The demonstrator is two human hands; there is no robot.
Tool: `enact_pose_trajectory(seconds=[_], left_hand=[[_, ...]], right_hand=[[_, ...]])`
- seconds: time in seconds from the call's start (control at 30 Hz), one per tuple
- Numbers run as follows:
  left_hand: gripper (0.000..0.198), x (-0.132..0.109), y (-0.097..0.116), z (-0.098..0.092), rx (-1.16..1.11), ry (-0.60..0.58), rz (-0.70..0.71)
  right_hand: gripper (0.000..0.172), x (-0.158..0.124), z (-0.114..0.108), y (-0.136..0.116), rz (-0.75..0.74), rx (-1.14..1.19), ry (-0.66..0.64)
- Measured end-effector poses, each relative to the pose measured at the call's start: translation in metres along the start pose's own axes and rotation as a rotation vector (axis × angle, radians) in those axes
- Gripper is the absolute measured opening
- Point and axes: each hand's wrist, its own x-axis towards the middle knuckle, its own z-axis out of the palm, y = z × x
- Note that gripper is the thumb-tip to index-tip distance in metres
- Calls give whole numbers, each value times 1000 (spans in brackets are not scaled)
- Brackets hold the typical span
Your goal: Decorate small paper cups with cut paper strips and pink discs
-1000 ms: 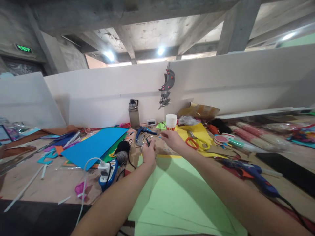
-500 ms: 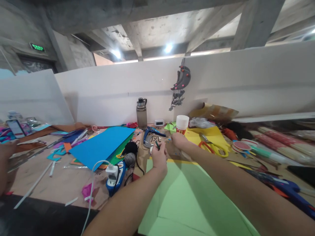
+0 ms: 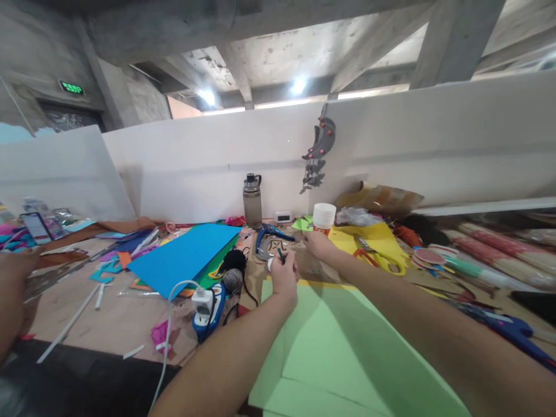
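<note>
My left hand (image 3: 285,277) is closed around a dark green pen (image 3: 281,256), its tip hidden in the fingers. Just beyond it, a character in dark strokes (image 3: 277,245) shows on a brown cardboard surface (image 3: 309,267). My right hand (image 3: 320,245) rests low on that cardboard, fingers loosely extended toward the left; their tips are hard to make out. Right behind that hand stands a stack of white paper cups (image 3: 324,214). Large light-green sheets (image 3: 330,341) lie under both forearms. A blue-handled glue gun (image 3: 273,233) lies beyond the left hand.
Left are blue card (image 3: 182,258), a power strip (image 3: 212,310) with a white cable, and yarn balls (image 3: 233,269). Scissors (image 3: 371,252) lie on yellow paper (image 3: 391,240) at right. A bottle (image 3: 252,201) stands behind. Another person's hand (image 3: 19,266) shows far left.
The whole view has shifted slightly to the right. My left hand still grips the pen near the drawn character, its wrist barely changed. My right hand stays by the cups.
</note>
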Motion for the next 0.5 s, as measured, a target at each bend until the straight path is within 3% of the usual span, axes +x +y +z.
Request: enact_pose_trajectory(seconds=[0.1,0.17,0.23,0.27,0.3,0.4,0.5], left_hand=[[30,1,-2,0,-16,4,2],[32,1,-2,0,-34,7,5],[33,0,0,0,-43,4,2],[33,0,1,0,-44,-6,-1],[32,-1,2,0,-46,-19,-2],[31,-5,5,0,-63,-73,2],[27,-7,4,-1,-38,-90,4]], right_hand=[[26,-46,-34,-4,-96,164,-98],[23,-89,-54,-13,-222,307,-276],[37,-133,-65,-30,-463,678,-816],[41,-151,-67,-40,-549,772,-1012],[43,-166,-66,-51,-629,825,-1077],[38,-181,-56,-76,-774,889,-808],[28,-165,-48,-82,-786,917,-581]])
